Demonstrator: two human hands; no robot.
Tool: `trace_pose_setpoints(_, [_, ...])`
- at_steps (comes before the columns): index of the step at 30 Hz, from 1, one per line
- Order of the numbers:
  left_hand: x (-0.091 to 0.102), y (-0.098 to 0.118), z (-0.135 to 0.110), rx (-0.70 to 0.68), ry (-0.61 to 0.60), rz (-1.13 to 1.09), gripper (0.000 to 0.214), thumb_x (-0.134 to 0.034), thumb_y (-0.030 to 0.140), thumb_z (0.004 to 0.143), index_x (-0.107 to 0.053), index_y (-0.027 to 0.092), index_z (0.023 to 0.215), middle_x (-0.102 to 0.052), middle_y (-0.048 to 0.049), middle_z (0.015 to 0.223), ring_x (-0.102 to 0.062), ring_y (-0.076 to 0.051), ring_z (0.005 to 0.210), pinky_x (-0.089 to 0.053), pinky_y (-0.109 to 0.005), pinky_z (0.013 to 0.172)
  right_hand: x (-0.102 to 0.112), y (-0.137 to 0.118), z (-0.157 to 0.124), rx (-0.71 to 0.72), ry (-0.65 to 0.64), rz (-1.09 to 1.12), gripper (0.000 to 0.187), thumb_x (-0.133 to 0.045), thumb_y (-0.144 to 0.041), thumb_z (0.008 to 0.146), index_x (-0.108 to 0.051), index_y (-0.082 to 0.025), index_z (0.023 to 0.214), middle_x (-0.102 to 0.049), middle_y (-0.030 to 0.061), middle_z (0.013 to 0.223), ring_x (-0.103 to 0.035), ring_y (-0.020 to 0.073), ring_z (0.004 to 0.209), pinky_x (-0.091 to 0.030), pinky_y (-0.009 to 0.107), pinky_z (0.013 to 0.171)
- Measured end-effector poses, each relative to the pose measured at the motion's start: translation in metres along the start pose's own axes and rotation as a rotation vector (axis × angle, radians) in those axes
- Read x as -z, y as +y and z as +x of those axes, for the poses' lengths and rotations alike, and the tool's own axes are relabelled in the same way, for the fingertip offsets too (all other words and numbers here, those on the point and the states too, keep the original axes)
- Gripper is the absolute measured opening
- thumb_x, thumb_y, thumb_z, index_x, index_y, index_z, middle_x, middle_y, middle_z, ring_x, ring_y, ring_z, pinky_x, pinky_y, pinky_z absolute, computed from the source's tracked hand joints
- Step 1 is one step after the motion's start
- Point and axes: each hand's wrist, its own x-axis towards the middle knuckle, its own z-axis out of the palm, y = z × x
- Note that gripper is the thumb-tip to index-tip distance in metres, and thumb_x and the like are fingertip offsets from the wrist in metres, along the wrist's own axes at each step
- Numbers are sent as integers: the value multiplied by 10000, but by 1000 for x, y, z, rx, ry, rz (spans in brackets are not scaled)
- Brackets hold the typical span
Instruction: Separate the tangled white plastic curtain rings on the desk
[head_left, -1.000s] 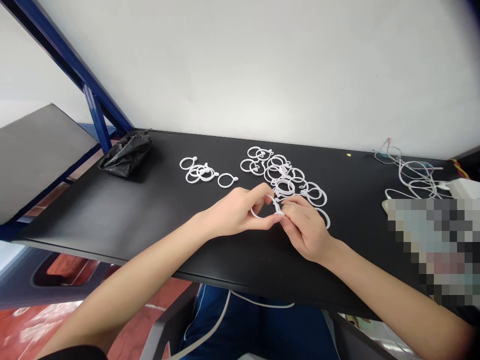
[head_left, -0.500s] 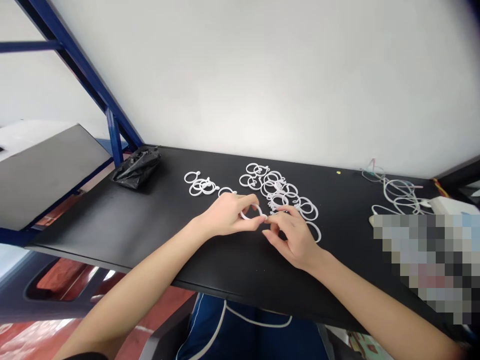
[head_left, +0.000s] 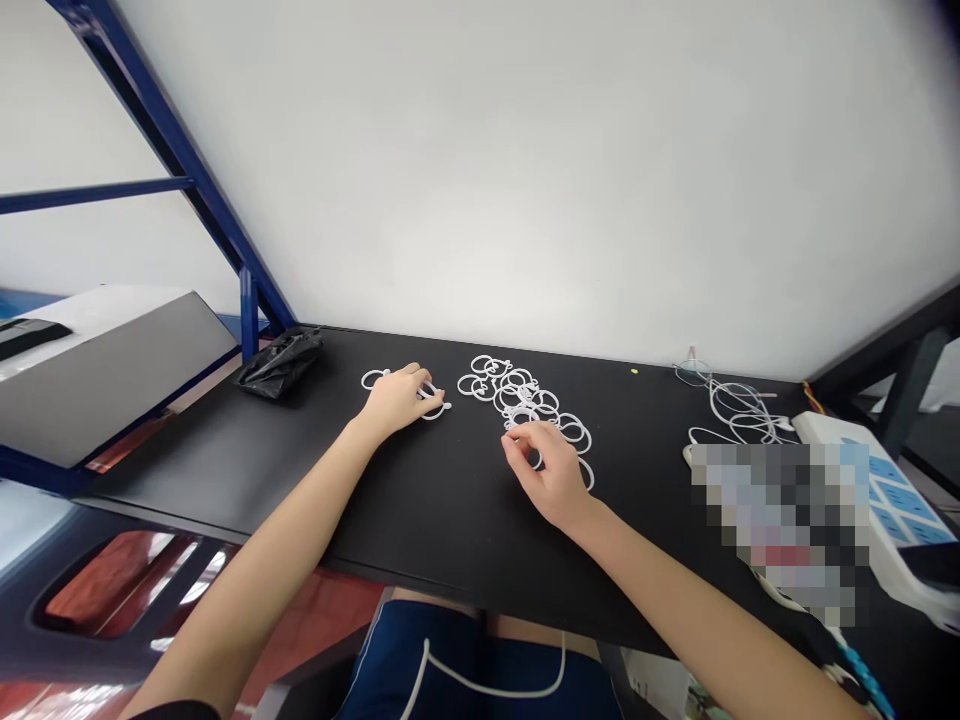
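On the black table (head_left: 450,500) lie two groups of white plastic rings. My left hand (head_left: 396,400) reaches out to the small group of rings (head_left: 373,380) on the left. Its fingers curl down on a white ring (head_left: 435,405) at that group's right edge. My right hand (head_left: 551,475) rests at the near edge of the large pile of rings (head_left: 517,395). Its thumb and forefinger pinch together at a ring (head_left: 519,428) in that pile. The rings under both hands are partly hidden.
A crumpled black bag (head_left: 281,365) lies at the table's far left. White cables (head_left: 735,405) coil at the far right beside a white device with blue panels (head_left: 877,480). A blue metal frame (head_left: 244,300) and a grey board (head_left: 112,365) stand to the left.
My hands have parted. The left hand carried the ring it held leftwards to the small group. The right hand let go and went to the large pile. The view tilted upward.
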Motion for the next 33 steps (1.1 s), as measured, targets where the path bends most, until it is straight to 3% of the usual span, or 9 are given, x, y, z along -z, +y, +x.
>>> trace_pose_setpoints(10, [-2,-2,-2,32,-24,81,544,-441,639,874,-690,169,992,-633,-79,1039,-653,-219,847,-437,-279,663,-2,-3,-1,-14,-19,28,156,-513,-192,918,-589,-216,784,-585,-22,594,-591,156,623,-493,322,698])
trace_pose_setpoints(17, [0,1,-4,52,37,121,574,-435,665,880,-691,163,990,-623,-92,1048,-634,-229,857,-455,-296,675,-2,-3,-1,-32,-7,42,136,-525,-192,911,-595,-215,796,-588,-18,602,-574,152,609,-490,318,672])
trace_pose_setpoints(21, [-1,17,-8,-121,138,137,521,-454,568,920,-641,143,1155,-595,-130,1159,-551,-274,1070,-471,-346,856,-2,-2,-1,-8,3,26,149,-520,-183,913,-582,-215,781,-577,-23,592,-577,148,605,-487,312,676])
trace_pose_setpoints(25, [-9,41,-14,-383,91,98,468,-418,466,968,-548,187,1321,-507,-138,1355,-461,-293,1221,-395,-435,1020,-1,0,0,6,30,19,133,-531,-177,908,-582,-208,789,-568,-26,582,-573,143,595,-481,301,669])
trace_pose_setpoints(29, [-20,49,-17,-441,49,88,399,-400,407,985,-596,208,1269,-522,-128,1368,-473,-302,1224,-397,-474,1010,-2,2,1,-5,39,6,136,-533,-194,909,-586,-213,785,-567,-33,581,-562,136,580,-481,299,673])
trace_pose_setpoints(33, [-22,47,-16,-459,32,47,371,-398,348,990,-596,174,1251,-566,-117,1332,-536,-275,1162,-445,-445,976,-3,2,-1,-6,41,15,141,-535,-190,905,-582,-217,775,-568,-32,581,-559,134,579,-482,297,672])
